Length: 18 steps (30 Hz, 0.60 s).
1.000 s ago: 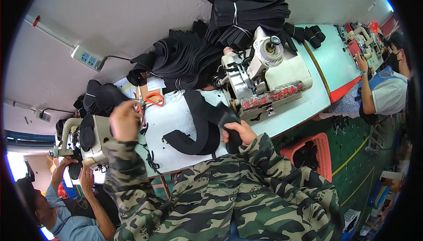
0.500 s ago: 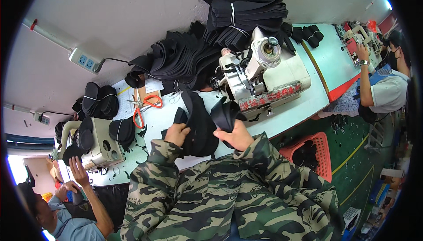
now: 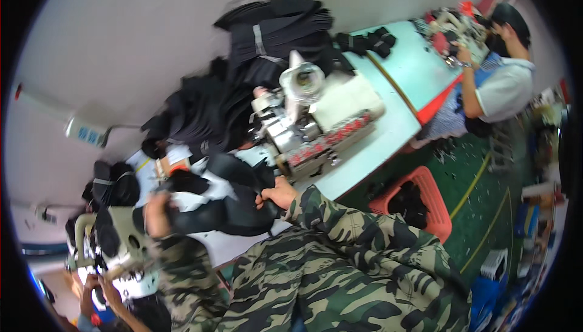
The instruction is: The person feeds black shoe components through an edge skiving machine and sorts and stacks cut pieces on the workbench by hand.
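Observation:
A black fabric piece lies stretched across the pale table in front of me. My right hand grips its right end, just left of the white sewing machine. My left hand holds the left end of the same piece, near a second, cream-coloured machine. Both sleeves are camouflage. The view is blurred, so finger detail is unclear.
Black garments are heaped behind the sewing machine. Orange scissors lie at the table's left. A red crate with dark cloth stands on the green floor to my right. One person works at the far right table, another at lower left.
My left hand has moved left from the middle of the table, drawing the black piece out wide. My right hand stays by the sewing machine. The view has shifted.

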Tool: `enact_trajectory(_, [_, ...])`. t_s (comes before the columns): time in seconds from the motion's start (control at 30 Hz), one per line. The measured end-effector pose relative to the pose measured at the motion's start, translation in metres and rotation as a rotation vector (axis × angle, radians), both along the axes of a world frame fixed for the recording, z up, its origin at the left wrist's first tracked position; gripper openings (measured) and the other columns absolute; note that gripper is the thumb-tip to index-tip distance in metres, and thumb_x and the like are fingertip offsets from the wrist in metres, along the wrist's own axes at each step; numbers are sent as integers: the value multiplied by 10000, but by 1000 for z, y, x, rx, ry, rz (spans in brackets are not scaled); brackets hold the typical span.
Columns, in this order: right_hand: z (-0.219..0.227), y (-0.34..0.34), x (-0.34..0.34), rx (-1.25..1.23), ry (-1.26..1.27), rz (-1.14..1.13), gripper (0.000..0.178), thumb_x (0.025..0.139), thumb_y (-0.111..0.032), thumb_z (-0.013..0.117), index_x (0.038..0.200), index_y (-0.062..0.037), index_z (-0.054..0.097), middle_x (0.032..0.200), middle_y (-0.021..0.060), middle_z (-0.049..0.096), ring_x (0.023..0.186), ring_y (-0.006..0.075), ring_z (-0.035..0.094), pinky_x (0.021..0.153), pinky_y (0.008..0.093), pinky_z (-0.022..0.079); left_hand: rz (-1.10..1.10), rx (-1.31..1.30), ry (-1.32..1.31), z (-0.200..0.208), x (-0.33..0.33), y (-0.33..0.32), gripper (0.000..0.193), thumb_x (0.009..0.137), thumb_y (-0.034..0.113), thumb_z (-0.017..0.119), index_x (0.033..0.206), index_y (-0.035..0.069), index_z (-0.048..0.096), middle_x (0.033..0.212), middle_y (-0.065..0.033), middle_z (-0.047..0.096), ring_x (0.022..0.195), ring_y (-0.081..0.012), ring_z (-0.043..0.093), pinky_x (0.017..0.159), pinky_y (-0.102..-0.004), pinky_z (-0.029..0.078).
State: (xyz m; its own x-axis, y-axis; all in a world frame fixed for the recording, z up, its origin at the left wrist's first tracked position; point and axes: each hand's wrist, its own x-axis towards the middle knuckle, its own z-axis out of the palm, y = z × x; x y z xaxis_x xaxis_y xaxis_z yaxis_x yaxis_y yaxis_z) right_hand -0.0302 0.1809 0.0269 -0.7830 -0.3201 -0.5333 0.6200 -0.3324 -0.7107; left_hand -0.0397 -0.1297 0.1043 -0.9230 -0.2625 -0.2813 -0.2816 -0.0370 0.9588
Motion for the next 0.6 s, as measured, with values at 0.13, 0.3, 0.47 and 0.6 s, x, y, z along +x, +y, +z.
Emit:
enact_trajectory(0.13, [12,24,9,-136,-7,-16,128,737,-30,539,803,75,571,697,149,619,589,254,628,579,348,524,43,-372,364,75,-7,-9,530,834,-39,428,1332,138,392,882,-107,577,556,-97,539,473,-217,448])
enact_trajectory(0.3, [53,35,13,-249,83,63,133,785,-129,614,769,-9,559,640,75,558,551,177,565,557,302,466,-452,-1160,242,-9,-12,66,565,737,-71,486,1264,134,480,808,-148,606,662,-318,595,562,-417,462])
enact_trajectory(0.47, [63,39,14,-86,263,86,138,780,-124,630,759,-7,562,650,58,563,553,133,546,548,271,445,-707,-1188,-15,-69,23,149,335,751,273,623,999,57,557,762,-195,618,730,-383,611,623,-466,478])
enact_trajectory(0.6, [65,33,19,-74,316,90,130,779,-115,634,760,-6,566,656,54,567,555,120,548,553,257,443,-601,-1231,-84,-72,27,144,366,710,337,646,911,38,581,752,-198,620,724,-388,607,628,-456,481])
